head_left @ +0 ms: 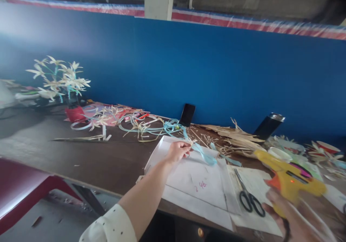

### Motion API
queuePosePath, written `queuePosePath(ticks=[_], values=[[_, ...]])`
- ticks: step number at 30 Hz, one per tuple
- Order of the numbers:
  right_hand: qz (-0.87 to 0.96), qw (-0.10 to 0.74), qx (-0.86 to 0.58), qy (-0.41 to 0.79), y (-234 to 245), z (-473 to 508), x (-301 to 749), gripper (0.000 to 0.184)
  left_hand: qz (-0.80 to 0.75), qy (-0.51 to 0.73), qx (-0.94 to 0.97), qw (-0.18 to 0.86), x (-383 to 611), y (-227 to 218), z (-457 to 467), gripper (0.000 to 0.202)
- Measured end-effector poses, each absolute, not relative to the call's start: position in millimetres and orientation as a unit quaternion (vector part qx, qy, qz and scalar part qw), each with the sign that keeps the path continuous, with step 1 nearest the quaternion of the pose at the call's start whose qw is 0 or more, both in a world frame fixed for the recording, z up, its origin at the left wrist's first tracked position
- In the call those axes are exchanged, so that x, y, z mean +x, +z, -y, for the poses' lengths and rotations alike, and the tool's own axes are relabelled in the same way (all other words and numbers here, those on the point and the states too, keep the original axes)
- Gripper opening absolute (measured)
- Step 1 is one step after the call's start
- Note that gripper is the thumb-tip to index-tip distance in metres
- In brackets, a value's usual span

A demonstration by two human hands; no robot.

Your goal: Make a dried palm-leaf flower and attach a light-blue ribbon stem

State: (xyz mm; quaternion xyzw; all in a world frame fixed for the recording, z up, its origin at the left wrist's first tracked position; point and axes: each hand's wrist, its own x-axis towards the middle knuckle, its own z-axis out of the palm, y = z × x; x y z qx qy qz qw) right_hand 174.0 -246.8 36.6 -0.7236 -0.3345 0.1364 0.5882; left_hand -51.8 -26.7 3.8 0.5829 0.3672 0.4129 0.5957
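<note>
My left hand (pixel 178 151) reaches over the white box lid (pixel 194 179), its fingers pinched on a small pale flower (pixel 192 142) whose petal tips stick out past them. Light blue ribbon (pixel 205 156) trails to the right of those fingers; whether it is attached to the flower I cannot tell. At the lower right, my right hand (pixel 279 206) is wrapped round the handle of a yellow hot glue gun (pixel 292 177) with a small red light on its side. Both that hand and the gun are blurred. Black-handled scissors (pixel 250 197) lie between my hands on stained paper.
Pale flowers (pixel 62 78) stand in a red pot (pixel 75 114) at the left. Ribbon and strips clutter the table's back, near a leaning phone (pixel 187 115), dried husks (pixel 235 135) and a tilted black flask (pixel 269 125). A blue partition (pixel 216 69) rises behind.
</note>
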Motion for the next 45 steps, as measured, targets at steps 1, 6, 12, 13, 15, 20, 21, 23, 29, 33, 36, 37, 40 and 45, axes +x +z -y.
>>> queuePosePath(ticks=[1,6,12,13,15,20,21,23,29,33,36,37,40,45], values=[[0.316,0.586,-0.727,0.166,38.0,243.6,161.7,0.038,-0.367,0.415,0.581,0.596,-51.9,5.2,27.4,0.021],[0.347,0.581,-0.701,0.225,31.3,225.2,120.8,0.036,-0.365,0.425,0.577,0.594,-52.4,7.9,28.6,0.02],[0.306,0.613,-0.644,0.341,16.0,213.5,106.5,0.039,-0.345,0.433,0.574,0.603,-51.6,6.1,27.4,0.024],[0.299,0.623,-0.633,0.348,14.8,212.6,105.4,0.04,-0.342,0.433,0.573,0.606,-51.4,6.3,27.6,0.024],[0.296,0.64,-0.609,0.362,13.3,210.0,103.8,0.04,-0.335,0.435,0.572,0.609,-51.0,6.6,27.8,0.024],[0.301,0.66,-0.588,0.358,11.5,197.7,98.5,0.046,-0.33,0.446,0.569,0.607,-49.5,5.6,27.9,0.021],[0.307,0.654,-0.598,0.347,12.1,195.1,96.4,0.047,-0.333,0.447,0.568,0.606,-49.3,5.7,28.0,0.02],[0.325,0.628,-0.63,0.321,15.0,190.9,91.5,0.048,-0.335,0.447,0.57,0.602,-49.2,6.4,28.6,0.019],[0.413,0.505,-0.723,0.227,28.3,186.7,80.1,0.049,-0.335,0.445,0.578,0.596,-49.2,6.9,28.2,0.017],[0.441,0.473,-0.742,0.177,29.2,185.5,77.0,0.044,-0.339,0.446,0.573,0.598,-48.5,4.6,26.5,0.018],[0.442,0.472,-0.745,0.166,27.5,185.1,75.7,0.043,-0.338,0.443,0.568,0.605,-49.0,5.4,27.3,0.019],[0.441,0.471,-0.746,0.164,27.1,185.1,75.3,0.044,-0.34,0.443,0.566,0.607,-49.3,6.2,27.9,0.019],[0.445,0.463,-0.751,0.156,26.4,185.4,74.6,0.045,-0.345,0.444,0.559,0.609,-49.9,8.9,29.5,0.018],[0.447,0.453,-0.754,0.161,25.5,184.1,74.7,0.047,-0.349,0.438,0.554,0.616,-49.8,10.7,29.7,0.018]])
